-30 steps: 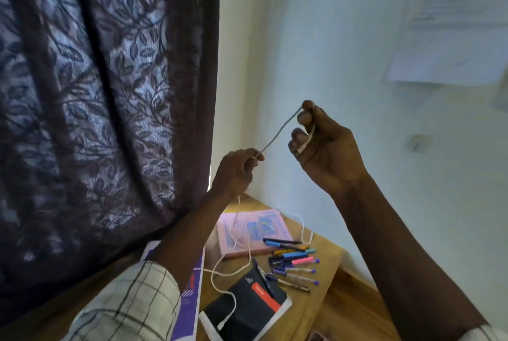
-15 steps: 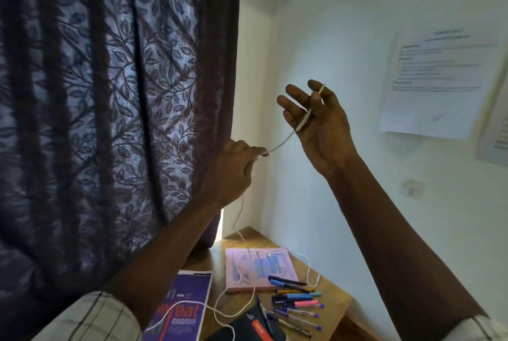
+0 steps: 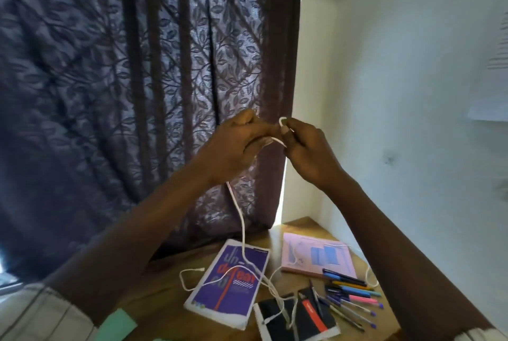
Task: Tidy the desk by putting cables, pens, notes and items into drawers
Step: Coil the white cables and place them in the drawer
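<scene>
Both hands are raised in front of the curtain, close together, with a thin white cable [image 3: 241, 219] between them. My left hand [image 3: 233, 145] grips the cable, which hangs down from it onto the wooden desk [image 3: 159, 283]. My right hand [image 3: 305, 148] pinches a small loop of the same cable at its fingertips. On the desk the cable trails loosely over a purple notebook [image 3: 231, 283], a black notebook [image 3: 291, 318] and a pink notebook [image 3: 316, 255]. Several pens [image 3: 351, 296] lie at the right.
A dark leaf-patterned curtain [image 3: 137, 93] hangs behind the desk on the left. A white wall [image 3: 398, 120] with pinned papers stands to the right. A green note [image 3: 115, 325] lies at the desk's near left edge.
My hands have come together and dropped lower; the right hand, open and raised half a second ago, now pinches a loop of cable. The view has tilted down, showing more of the desk.
</scene>
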